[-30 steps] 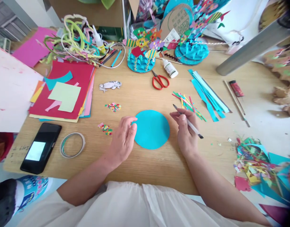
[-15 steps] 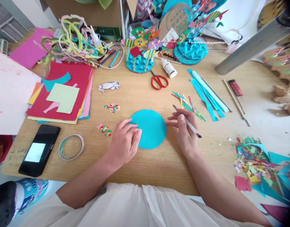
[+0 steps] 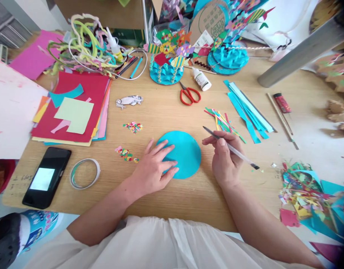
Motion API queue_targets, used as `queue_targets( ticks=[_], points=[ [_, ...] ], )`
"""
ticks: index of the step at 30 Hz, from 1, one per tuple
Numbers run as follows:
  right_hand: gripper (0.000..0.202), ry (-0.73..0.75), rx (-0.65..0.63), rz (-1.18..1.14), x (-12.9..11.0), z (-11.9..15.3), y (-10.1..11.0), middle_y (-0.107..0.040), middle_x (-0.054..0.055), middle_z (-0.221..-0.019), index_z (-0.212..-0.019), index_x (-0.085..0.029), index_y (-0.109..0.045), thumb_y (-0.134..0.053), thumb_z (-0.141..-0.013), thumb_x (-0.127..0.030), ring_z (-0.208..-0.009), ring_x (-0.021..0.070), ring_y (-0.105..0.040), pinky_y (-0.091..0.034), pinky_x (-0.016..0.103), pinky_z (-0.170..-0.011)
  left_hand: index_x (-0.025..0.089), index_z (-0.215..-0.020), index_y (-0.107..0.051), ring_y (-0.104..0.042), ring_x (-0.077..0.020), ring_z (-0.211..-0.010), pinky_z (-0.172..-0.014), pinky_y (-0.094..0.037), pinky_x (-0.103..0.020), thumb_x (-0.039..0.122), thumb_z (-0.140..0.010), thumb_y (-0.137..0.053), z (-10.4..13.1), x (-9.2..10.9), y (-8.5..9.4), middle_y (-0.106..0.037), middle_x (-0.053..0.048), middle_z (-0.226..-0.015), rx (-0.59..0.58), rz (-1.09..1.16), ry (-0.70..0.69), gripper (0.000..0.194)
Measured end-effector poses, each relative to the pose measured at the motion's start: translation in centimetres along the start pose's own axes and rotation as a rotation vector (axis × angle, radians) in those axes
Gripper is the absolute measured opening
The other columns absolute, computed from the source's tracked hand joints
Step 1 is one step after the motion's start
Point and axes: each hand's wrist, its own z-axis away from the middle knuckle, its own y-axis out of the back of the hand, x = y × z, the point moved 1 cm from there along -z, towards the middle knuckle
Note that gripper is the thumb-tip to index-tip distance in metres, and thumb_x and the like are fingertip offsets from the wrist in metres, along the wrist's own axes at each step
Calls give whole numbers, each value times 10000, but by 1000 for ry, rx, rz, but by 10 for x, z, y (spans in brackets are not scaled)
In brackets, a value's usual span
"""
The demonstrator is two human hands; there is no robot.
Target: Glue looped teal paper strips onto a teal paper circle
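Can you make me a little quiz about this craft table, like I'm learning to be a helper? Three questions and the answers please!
1. True or false: the left hand has its fingers spread over part of the blue paper circle.

2. Pick one. What is the right hand holding?
A) a phone
B) a pen
C) a roll of tape

3. Fill in the missing word: the scissors near the white bottle have ____ handles.

Key:
1. True.
2. B, a pen.
3. red
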Motion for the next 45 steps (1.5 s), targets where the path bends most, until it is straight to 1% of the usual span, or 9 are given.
queue_targets(
  ticks=[5, 9, 11, 14, 17, 25, 31, 35, 45],
  points=[
    [211, -120, -154, -17, -12, 9, -3, -640, 9, -679, -879, -217, -671, -580, -923, -402, -641, 158, -634, -505, 324, -643, 249, -1077, -754, -407, -320, -1394, -1172, -223, -623, 361, -959, -524, 1, 0, -2, -563, -112, -1411, -42, -40, -29, 281],
    [164, -252, -336, 60, -18, 16, -9, -666, 8, -654, -852, -210, -663, -672, -862, -374, -577, 148, -639, -493, 272, -539, 250, -1091, -749, -383, -322, -1407, -1170, -236, -614, 361, -960, -519, 0, 0, -2, -553, -122, -1416, -51, -39, -40, 287],
    [172, -315, -368, 70, -18, 18, -11, -666, 1, -643, -843, -209, -641, -697, -837, -371, -537, 141, -632, -496, 258, -503, 253, -1102, -745, -376, -322, -1409, -1167, -240, -609, 358, -960, -516, 0, 0, -3, -547, -125, -1420, -54, -35, -34, 289],
    [212, -374, -354, 63, -16, 17, -12, -646, -10, -644, -794, -207, -601, -712, -814, -387, -498, 127, -615, -495, 244, -464, 256, -1148, -726, -361, -326, -1417, -1163, -247, -599, 361, -958, -519, 0, 1, -3, -527, -133, -1438, -63, -31, -24, 300],
    [242, -386, -353, 107, -14, 17, -13, -611, -21, -594, -772, -204, -588, -702, -812, -414, -429, 108, -554, -442, 228, -396, 252, -1188, -706, -354, -332, -1420, -1154, -254, -593, 371, -959, -516, -1, 2, -2, -482, -143, -1479, -91, -35, -12, 320],
    [242, -314, -336, 163, -14, 19, -14, -549, -39, -530, -726, -208, -574, -693, -814, -400, -395, 83, -439, -332, 215, -351, 271, -1212, -688, -335, -338, -1430, -1143, -230, -624, 371, -966, -507, -1, 3, 0, -458, -127, -1503, -137, -44, 12, 321],
    [225, -306, -350, 174, -13, 19, -14, -550, -39, -539, -729, -207, -573, -681, -826, -379, -410, 81, -442, -337, 211, -363, 282, -1223, -681, -311, -342, -1441, -1143, -218, -643, 374, -967, -507, -1, 3, -1, -434, -118, -1523, -143, -40, 24, 323],
    [213, -302, -361, 180, -13, 20, -14, -559, -38, -539, -732, -205, -576, -680, -827, -364, -410, 81, -450, -345, 208, -364, 296, -1221, -688, -236, -377, -1465, -1140, -213, -661, 385, -960, -522, -1, 3, 0, -401, -105, -1545, -141, -44, 41, 322],
    [225, -294, -365, 206, -12, 19, -14, -559, -34, -541, -734, -201, -574, -676, -831, -378, -416, 82, -456, -351, 206, -369, 361, -1274, -642, -69, -438, -1492, -1104, -176, -743, 409, -959, -515, 2, -2, 4, -196, -96, -1631, -198, -27, 71, 343]
  ],
)
